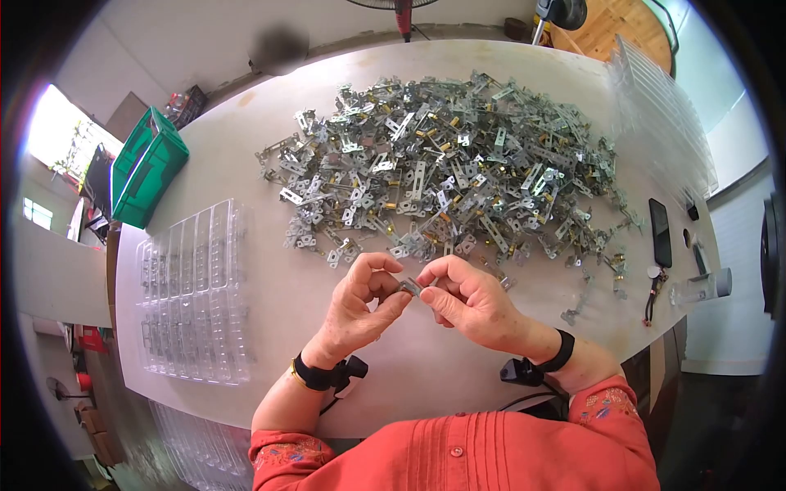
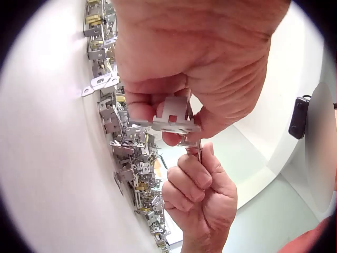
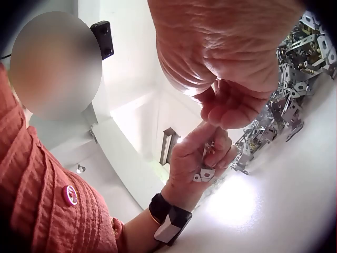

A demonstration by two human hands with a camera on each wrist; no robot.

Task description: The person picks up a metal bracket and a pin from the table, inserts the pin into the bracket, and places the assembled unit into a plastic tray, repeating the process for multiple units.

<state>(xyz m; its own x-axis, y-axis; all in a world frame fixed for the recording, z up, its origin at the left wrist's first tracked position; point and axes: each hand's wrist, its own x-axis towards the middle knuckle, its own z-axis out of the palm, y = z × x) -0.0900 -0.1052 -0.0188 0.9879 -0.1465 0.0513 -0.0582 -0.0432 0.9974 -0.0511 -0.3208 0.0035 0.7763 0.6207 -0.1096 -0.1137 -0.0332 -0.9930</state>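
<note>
Between the two hands, in front of the heap of metal parts [image 1: 442, 164], is a small metal bracket [image 1: 408, 286]. The left hand [image 1: 360, 307] pinches it between thumb and fingers; the left wrist view shows the bracket [image 2: 175, 113] close up, with a square notch and a flat flange. The right hand [image 1: 475, 307] has thumb and fingertips together at the bracket's right end, pinching a thin metal piece [image 2: 199, 153] that meets it. In the right wrist view the bracket's holed end [image 3: 207, 174] shows against the left palm, while the right fingertips hide the rest.
Clear compartment trays [image 1: 196, 295] lie at the left, some with parts inside. Beyond them stands a green crate [image 1: 149, 168]. Stacked clear trays [image 1: 663, 114] stand at the back right, with a phone [image 1: 660, 233] and a clear bottle [image 1: 702, 287] nearer.
</note>
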